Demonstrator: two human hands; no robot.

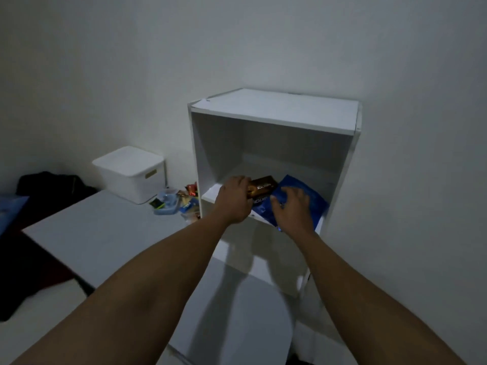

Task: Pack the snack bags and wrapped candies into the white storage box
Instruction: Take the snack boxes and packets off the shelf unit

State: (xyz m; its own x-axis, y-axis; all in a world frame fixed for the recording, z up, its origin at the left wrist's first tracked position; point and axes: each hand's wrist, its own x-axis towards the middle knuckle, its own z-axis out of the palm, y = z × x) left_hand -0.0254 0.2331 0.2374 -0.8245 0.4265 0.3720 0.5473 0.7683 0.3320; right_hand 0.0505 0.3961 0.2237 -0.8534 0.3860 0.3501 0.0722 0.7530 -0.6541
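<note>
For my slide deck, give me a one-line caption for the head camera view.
Left hand grips a brown snack pack and right hand presses a blue bag on the shelf.

You had a glossy brown snack packet (263, 187) and a shiny blue snack bag (303, 198) lying flat on the open shelf. The lidded white plastic storage box (131, 173) stood closed on the counter, small wrapped candies (191, 191) scattered beside it.
</note>
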